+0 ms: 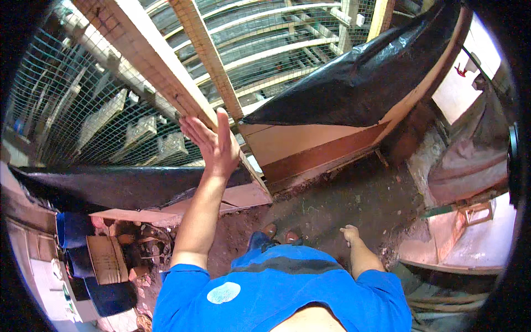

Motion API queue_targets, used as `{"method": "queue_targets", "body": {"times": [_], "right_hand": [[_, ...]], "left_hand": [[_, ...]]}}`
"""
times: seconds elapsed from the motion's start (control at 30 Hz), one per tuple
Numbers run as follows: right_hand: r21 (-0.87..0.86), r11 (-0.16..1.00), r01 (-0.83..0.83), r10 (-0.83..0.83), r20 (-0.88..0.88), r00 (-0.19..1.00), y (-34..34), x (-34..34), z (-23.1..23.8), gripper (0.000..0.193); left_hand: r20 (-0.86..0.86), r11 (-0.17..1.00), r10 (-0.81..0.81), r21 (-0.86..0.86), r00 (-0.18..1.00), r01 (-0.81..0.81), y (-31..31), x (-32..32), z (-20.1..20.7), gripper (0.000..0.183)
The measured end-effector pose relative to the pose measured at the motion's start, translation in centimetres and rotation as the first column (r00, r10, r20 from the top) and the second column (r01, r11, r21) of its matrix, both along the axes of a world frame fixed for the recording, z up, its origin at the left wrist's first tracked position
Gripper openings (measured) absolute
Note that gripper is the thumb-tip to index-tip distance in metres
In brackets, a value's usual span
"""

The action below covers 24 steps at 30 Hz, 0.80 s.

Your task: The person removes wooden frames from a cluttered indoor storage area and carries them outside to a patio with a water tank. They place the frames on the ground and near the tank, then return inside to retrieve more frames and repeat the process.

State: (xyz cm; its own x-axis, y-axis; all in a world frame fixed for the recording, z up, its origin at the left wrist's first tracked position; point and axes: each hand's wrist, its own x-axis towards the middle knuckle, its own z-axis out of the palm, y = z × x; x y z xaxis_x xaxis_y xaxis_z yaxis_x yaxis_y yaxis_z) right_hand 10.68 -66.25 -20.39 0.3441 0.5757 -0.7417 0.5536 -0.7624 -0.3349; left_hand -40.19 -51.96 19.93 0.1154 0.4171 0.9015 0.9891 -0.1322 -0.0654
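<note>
My left hand (pixel 214 149) is raised at the end of a stretched arm, its fingers straight and the thumb apart. It lies against or just in front of the long wooden post (pixel 160 63) of a wire-mesh frame; whether it presses on the wood I cannot tell. Nothing is in it. Low at my side hangs my right hand (pixel 349 234), loosely curled over the dirt floor (pixel 326 205), with nothing visible in it. Green wire mesh (pixel 66 83) spreads left of the post. A second, thinner wooden post (pixel 207 55) stands just right of it.
Black plastic sheeting (pixel 359 83) covers the upper part of a wooden panel (pixel 315 146) at right. More black sheeting (pixel 110 185) hangs at left. Blue containers (pixel 113 296) and a cardboard box (pixel 107 259) stand at lower left. Grey cloth (pixel 470 160) hangs at far right.
</note>
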Motion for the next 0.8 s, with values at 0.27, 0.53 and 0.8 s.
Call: {"method": "queue_targets", "body": {"times": [0.27,0.53,0.8], "right_hand": [[0.004,0.97,-0.244,0.242,0.126,0.962,-4.8,-1.6,2.0,0.045],[0.02,1.0,-0.019,0.02,-0.049,0.999,0.3,-9.8,6.8,0.059],[0.615,0.654,-0.441,0.505,0.079,0.859,15.7,-20.9,20.3,0.066]], "left_hand": [[0.032,0.999,0.005,0.038,0.999,-0.006,8.7,-3.3,0.2,0.079],[-0.016,0.993,0.077,0.092,0.997,-0.075,12.6,-5.2,-1.5,0.093],[0.008,0.989,0.12,0.084,0.993,-0.12,15.4,-6.4,-1.9,0.081]]}}
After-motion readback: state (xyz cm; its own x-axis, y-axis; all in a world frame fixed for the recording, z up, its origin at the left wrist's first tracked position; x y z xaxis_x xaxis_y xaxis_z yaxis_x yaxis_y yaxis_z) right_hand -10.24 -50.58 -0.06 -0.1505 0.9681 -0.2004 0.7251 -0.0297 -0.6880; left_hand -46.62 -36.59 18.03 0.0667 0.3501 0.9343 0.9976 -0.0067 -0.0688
